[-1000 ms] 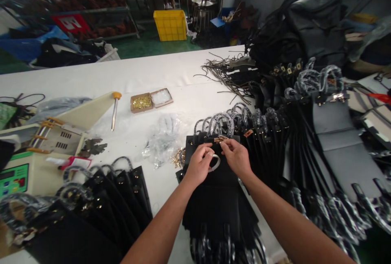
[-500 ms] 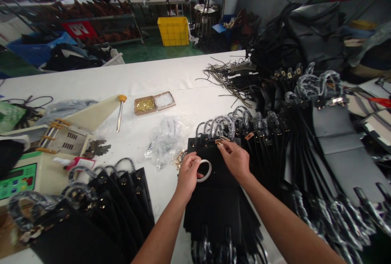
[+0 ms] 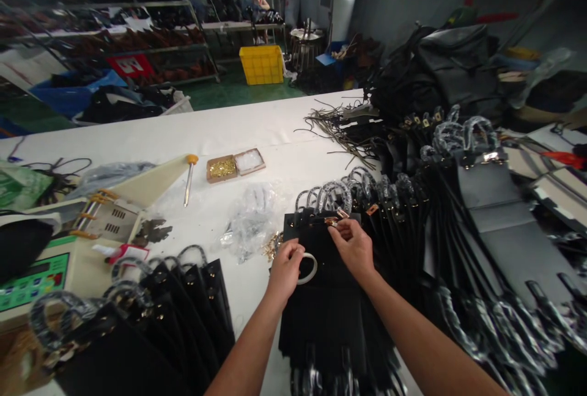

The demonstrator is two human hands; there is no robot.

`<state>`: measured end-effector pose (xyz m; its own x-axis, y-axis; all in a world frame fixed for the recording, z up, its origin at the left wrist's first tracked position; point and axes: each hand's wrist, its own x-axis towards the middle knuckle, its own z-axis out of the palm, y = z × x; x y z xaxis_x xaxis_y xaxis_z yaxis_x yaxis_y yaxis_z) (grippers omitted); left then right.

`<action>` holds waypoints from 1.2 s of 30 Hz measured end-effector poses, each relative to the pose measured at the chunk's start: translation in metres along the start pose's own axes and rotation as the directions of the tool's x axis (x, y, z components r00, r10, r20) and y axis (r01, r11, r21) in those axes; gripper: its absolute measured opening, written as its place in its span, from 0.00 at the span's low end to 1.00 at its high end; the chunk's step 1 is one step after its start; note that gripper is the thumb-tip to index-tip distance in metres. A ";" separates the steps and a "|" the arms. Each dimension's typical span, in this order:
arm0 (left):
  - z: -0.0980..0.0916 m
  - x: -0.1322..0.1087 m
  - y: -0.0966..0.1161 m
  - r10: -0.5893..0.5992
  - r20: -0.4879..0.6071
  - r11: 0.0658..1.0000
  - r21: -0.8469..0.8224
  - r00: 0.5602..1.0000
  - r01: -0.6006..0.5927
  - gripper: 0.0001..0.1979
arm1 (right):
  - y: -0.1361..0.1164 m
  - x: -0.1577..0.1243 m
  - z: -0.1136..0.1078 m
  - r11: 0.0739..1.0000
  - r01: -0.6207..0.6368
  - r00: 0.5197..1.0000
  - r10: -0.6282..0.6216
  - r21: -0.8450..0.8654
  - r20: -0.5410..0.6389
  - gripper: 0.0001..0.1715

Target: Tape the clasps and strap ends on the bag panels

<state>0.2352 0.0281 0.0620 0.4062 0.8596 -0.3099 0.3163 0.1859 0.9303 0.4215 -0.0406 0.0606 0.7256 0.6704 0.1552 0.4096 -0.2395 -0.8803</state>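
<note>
My left hand [image 3: 285,269] is closed on a roll of white tape [image 3: 310,269], the ring hanging from its fingertips over a black bag panel [image 3: 316,316]. At the panel's top edge, my right hand [image 3: 355,248] pinches at a small gold metal clasp [image 3: 331,222]; whether the clasp is fixed to the panel I cannot tell. Plastic-wrapped handles [image 3: 334,193] stand up behind that edge. Just left of the panel lies a heap of small gold fittings [image 3: 273,245], partly hidden by the panel.
More black bags [image 3: 174,316] stand at the left, and a row of them [image 3: 403,212] leans at the right. Crumpled clear plastic [image 3: 251,219], a box of gold rivets [image 3: 222,168] and a hammer-like tool [image 3: 189,179] lie beyond. A machine with a keypad [image 3: 34,280] is far left.
The camera has tilted up slightly, so the scene sits lower. My right hand stays at the clasp, which now tilts differently. My left hand keeps the tape roll.
</note>
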 end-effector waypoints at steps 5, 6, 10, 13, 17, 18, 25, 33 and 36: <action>0.000 0.003 0.003 0.009 -0.009 0.999 0.044 1.000 -0.008 0.15 | -0.001 0.003 -0.001 0.998 0.028 1.000 -0.027 -0.060 0.009 0.20; 0.000 0.004 0.004 -0.005 -0.003 1.000 0.031 1.000 0.005 0.15 | -0.001 0.005 0.000 0.996 0.034 0.999 -0.034 -0.085 0.010 0.20; 0.002 0.005 0.007 -0.004 0.027 1.000 -0.002 1.000 0.004 0.16 | -0.005 0.010 0.002 0.951 0.094 0.995 -0.095 -0.294 0.009 0.19; 0.003 0.007 0.008 0.044 0.014 0.998 0.034 0.999 -0.045 0.16 | -0.007 0.014 0.003 0.863 0.151 0.987 -0.159 -0.481 0.025 0.20; 0.004 0.003 0.016 0.085 0.017 0.994 0.067 0.996 -0.086 0.15 | -0.009 0.017 -0.001 0.789 0.190 0.979 -0.196 -0.585 0.053 0.19; 0.003 -0.001 0.018 0.084 0.022 0.994 0.065 0.996 -0.085 0.15 | -0.011 0.015 -0.003 0.796 0.203 0.976 -0.208 -0.571 0.057 0.18; -0.034 -0.057 -0.002 -0.044 -0.137 0.999 -0.022 0.990 0.041 0.23 | -0.055 -0.024 0.021 0.866 0.358 0.933 -0.323 -0.350 0.158 0.21; -0.074 -0.058 -0.039 -0.140 -0.415 0.989 -0.109 0.899 0.103 0.25 | -0.077 -0.042 0.066 0.952 0.245 0.922 -0.170 -0.183 0.349 0.16; -0.076 -0.062 -0.048 0.016 -0.450 0.997 0.078 0.893 0.022 0.21 | -0.058 -0.055 0.051 0.981 0.169 0.927 -0.125 -0.095 0.354 0.14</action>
<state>0.1297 0.0024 0.0518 -0.0181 0.9847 -0.1735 0.3913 0.1667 0.9050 0.3299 -0.0277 0.0799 0.4250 0.9002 0.0953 0.5768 -0.1882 -0.7949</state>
